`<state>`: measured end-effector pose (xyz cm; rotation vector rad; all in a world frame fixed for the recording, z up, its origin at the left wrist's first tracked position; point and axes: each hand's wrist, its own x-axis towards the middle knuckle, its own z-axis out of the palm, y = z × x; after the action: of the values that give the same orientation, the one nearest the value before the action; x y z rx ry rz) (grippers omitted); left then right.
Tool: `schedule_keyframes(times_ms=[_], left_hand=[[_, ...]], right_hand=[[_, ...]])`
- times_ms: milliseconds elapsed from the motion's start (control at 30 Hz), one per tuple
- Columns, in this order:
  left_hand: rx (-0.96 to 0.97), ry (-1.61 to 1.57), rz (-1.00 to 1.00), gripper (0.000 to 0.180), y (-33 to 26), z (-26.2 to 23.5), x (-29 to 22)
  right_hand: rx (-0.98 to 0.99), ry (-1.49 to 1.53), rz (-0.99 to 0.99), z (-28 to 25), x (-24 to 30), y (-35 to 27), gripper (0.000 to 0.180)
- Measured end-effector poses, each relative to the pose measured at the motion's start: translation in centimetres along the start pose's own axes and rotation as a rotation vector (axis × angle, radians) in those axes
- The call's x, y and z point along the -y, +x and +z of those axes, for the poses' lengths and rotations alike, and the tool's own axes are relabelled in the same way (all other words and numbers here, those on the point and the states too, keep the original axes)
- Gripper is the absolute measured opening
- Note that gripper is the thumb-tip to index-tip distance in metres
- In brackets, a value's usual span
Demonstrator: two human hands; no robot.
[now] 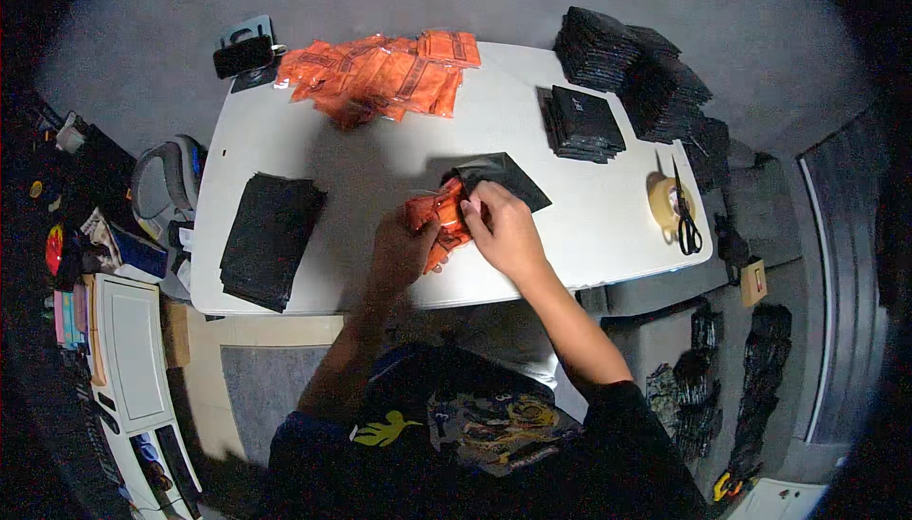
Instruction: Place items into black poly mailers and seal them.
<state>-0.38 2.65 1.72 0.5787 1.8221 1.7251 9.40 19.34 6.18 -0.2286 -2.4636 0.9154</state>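
Near the front middle of the white table (361, 278), my left hand (407, 245) is closed around an orange plastic packet (445, 208). The packet's far end lies at the mouth of a black plastic mailing bag (510, 178), partly inside it. My right hand (508, 233) pinches at the bag's opening edge, its thumb close against the packet. Behind the hands, the bag stretches out to the right, flat and tilted. How deep the packet sits in the bag is hidden.
Orange packets (389, 74) are heaped at the back left beside a phone (243, 56) on a stand. Flat black bags (271, 240) lie stacked at left. Black parcels (584, 121) sit at back right, with taller stacks (597, 50) behind. Scissors (686, 226) overlap a tape roll (662, 202) at right.
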Motion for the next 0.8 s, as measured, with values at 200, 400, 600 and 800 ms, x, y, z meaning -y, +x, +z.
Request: schedule_keyframes(times_ms=[200,400,600,800], left_hand=[[0.018,-0.248,-0.068,0.022,2.4,-1.2,3.0],[-0.186,-0.198,0.241,0.020,3.0,0.0,5.5],[0.019,-0.004,-0.048,0.022,1.7,2.2,0.9],[-0.137,0.438,0.276,0.034,5.5,-1.6,7.8]], right_hand=[[-0.016,0.000,-0.042,0.9,1.3,-0.9,0.018],[0.011,0.064,0.008,1.8,2.2,-1.4,0.018],[-0.031,0.075,0.005,0.6,1.7,-0.8,0.019],[0.045,0.146,-0.067,1.7,3.3,-0.8,0.018]])
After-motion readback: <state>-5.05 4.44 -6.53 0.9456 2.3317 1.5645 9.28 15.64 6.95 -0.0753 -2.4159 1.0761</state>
